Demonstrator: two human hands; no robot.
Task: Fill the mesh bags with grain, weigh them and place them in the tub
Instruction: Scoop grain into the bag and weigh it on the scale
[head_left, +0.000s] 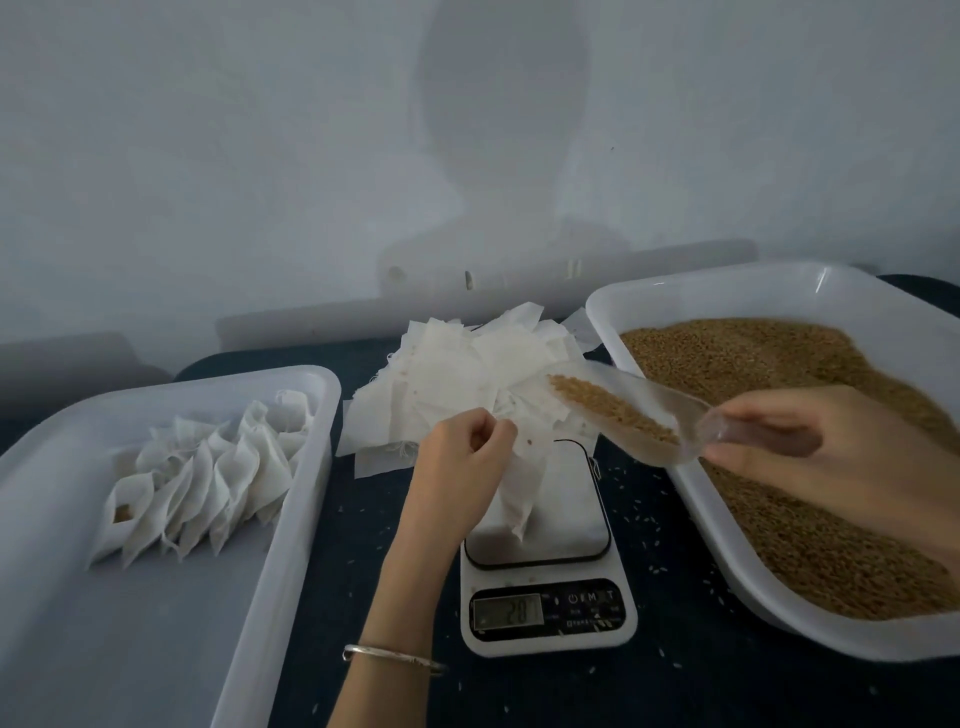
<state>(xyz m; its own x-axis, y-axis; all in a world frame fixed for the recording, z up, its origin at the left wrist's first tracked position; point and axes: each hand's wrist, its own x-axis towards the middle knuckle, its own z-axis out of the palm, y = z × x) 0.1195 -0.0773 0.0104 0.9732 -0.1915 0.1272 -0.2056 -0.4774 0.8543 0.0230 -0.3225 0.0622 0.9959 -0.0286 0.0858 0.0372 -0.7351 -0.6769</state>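
My left fingers (488, 434) pinch the rim of one mesh bag (519, 483), which hangs limp onto the scale (545, 525); my right fingers (737, 431) grasp the handle of a clear scoop (639, 415) loaded with grain, held beside the bag's mouth. The bag looks feather-light and floppy, so I judge it best held at the rim, spread wide. The grain will probably spill easily. I count two white tubs: the left tub (291, 519) holds roughly nine filled bags (208, 478), the grain tub (701, 525) sits right. One heap of empty bags (467, 374) lies behind.

Two tubs (291, 519); one scale (545, 587); one scoop (649, 415).
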